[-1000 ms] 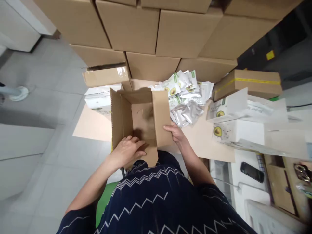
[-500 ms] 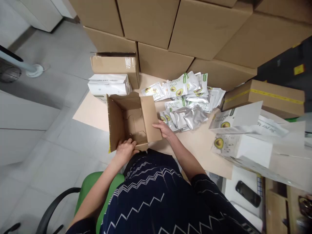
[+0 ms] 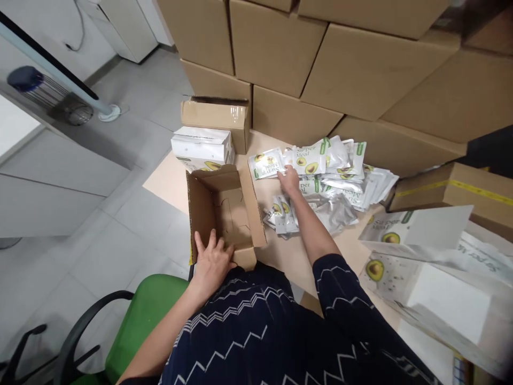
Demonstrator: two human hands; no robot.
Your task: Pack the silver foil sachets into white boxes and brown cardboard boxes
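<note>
While left hand (image 3: 212,262) steadies carton (image 3: 224,214), right hand (image 3: 289,179) on sachets (image 3: 320,166).

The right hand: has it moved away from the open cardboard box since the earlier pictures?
Yes. The right hand has left the wall of the open cardboard box and reached forward to the avocado pouches on the table.

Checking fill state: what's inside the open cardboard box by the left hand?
The open cardboard box shows only bare cardboard floor and walls. The left hand covers its near edge.
</note>
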